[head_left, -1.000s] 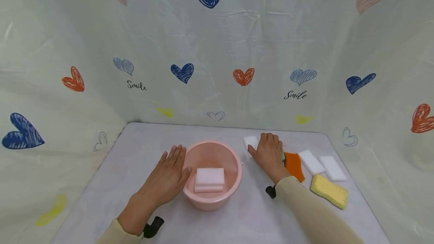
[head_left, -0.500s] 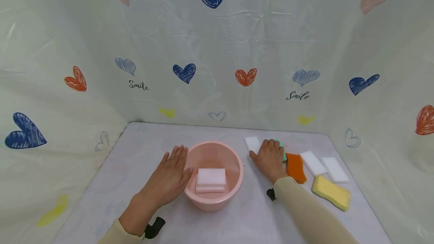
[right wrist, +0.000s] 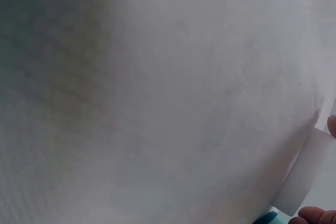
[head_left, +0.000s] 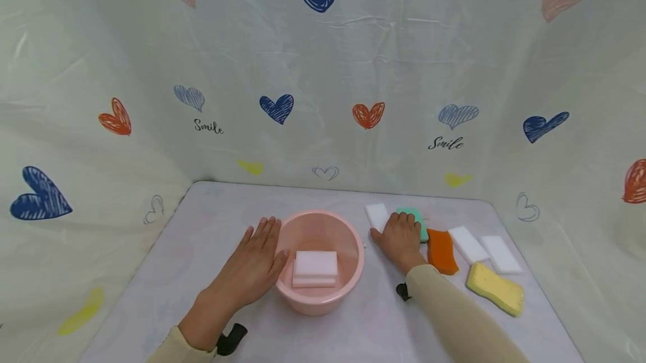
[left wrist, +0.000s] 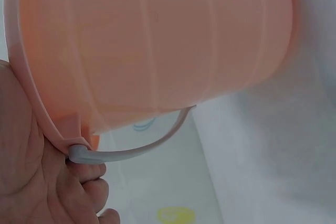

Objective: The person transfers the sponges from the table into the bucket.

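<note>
A pink bucket (head_left: 313,298) with a pale handle (left wrist: 131,154) stands in the middle of the table. Inside it lie white rectangular sponges (head_left: 315,265), one over another. My left hand (head_left: 249,270) rests against the bucket's left rim, fingers straight and the thumb near the rim's inner edge. Over to the right, my right hand (head_left: 401,242) is at the near end of a white sponge (head_left: 375,215), thumb and fingers on either side of it. Whether they pinch it is hidden. A green sponge (head_left: 413,217) lies just beyond those fingers, partly covered.
Right of the right hand lie an orange sponge (head_left: 442,252), two white sponges (head_left: 467,244) and a yellow sponge (head_left: 497,289). A pale table (head_left: 222,206) carries everything. Behind and at both sides hangs a heart-printed sheet (head_left: 323,144).
My right hand has drawn back slightly toward me, uncovering more of the green sponge. The left hand stays against the bucket. The view has shifted slightly.
</note>
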Available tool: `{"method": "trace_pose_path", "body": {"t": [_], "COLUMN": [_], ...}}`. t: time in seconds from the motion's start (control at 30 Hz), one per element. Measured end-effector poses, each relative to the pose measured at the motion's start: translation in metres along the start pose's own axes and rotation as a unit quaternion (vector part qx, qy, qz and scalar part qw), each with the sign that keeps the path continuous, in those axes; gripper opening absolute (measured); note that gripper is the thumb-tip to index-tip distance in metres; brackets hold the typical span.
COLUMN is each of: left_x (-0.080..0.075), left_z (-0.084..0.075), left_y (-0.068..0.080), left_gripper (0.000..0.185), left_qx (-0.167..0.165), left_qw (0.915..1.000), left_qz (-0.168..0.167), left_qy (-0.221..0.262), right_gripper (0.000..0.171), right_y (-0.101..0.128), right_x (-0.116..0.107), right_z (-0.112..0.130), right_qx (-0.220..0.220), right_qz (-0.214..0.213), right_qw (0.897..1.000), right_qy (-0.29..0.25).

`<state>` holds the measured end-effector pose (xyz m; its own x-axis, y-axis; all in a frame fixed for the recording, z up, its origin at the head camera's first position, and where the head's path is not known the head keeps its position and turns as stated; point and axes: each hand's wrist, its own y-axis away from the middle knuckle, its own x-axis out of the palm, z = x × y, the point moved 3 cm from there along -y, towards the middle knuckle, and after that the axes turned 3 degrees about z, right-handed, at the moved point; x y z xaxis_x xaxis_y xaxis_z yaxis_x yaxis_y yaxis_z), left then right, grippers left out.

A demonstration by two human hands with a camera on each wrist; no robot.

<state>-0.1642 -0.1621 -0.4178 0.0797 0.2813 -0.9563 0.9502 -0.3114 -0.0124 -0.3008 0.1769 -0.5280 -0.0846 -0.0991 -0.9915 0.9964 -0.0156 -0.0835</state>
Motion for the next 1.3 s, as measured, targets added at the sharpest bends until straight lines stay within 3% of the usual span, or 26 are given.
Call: {"method": "trace_pose_path", "body": {"t": [0.7,0.87,1.1,1.3], "left_x": [-0.001,0.001,0.001,0.0], "left_z": [-0.001,0.0,-0.001,-0.001], "left_y": [0.001,0.0,0.0,0.0], "left_gripper": [0.07,0.071,0.071,0.072], "left_qx": [0.005,0.005,0.0,-0.001], "left_qw": [1.0,0.9999,1.0,1.0], "left_qz": [-0.006,-0.008,-0.005,-0.003], "left_qy": [0.002,-0.003,-0.005,-0.006], "right_gripper": [0.063,0.06,0.053,0.053], "right_y": [0.001,0.003,0.005,0.009], "right_x": [0.003,0.004,0.001,-0.007], "right_z": [0.001,-0.002,-0.012,-0.02], "right_qx": [0.01,0.003,-0.032,-0.067], "right_qz": [0.013,0.0,-0.045,-0.047], "right_qw": [1.0,1.0,0.998,0.996], "right_qy": [-0.001,-0.01,-0.039,-0.037]}}
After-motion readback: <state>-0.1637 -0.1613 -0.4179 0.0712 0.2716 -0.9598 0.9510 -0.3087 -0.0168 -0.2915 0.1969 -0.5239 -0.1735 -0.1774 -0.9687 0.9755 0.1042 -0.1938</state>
